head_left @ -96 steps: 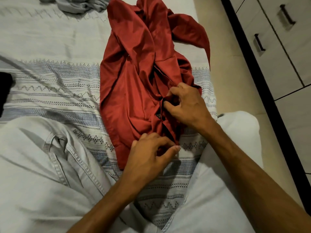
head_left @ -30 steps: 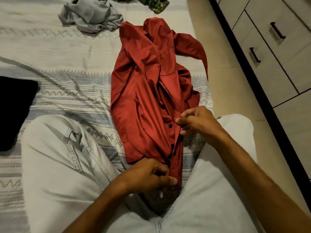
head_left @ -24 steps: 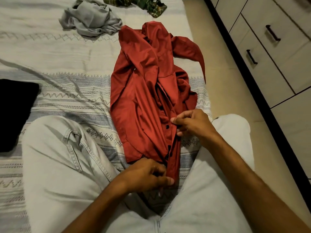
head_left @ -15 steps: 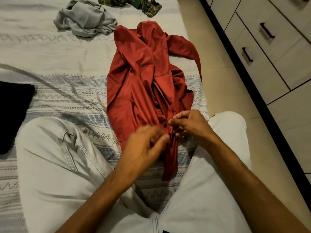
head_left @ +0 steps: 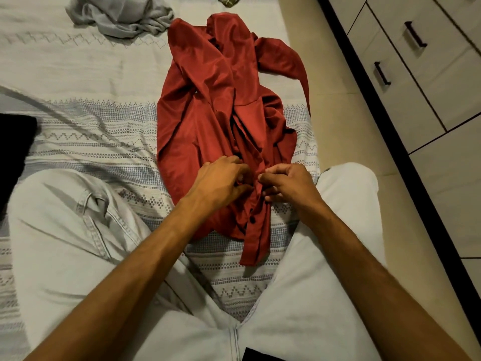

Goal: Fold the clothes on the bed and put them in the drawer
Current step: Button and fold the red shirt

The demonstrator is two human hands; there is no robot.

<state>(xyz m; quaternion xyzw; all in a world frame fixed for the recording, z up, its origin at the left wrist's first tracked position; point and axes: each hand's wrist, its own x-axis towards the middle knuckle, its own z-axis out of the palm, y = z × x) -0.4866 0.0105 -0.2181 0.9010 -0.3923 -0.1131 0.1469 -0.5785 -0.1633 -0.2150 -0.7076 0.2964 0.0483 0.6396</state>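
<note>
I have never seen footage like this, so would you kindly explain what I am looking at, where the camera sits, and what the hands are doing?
There is no machine here: a person wears one wide-angle camera on the head, looking forward and down, so the two arms entering from the bottom are their own. They sit on a bed covered with a patterned sheet, their legs in pale jeans spread to either side.

Between the legs lies a crumpled red shirt with dark buttons. The left hand and the right hand meet at its button strip, each pinching the fabric, apparently working on a button.

Farther up the bed lie a grey garment and the edge of a green checked one. To the right, across a strip of floor, stands a unit of closed drawers with dark handles.
</note>
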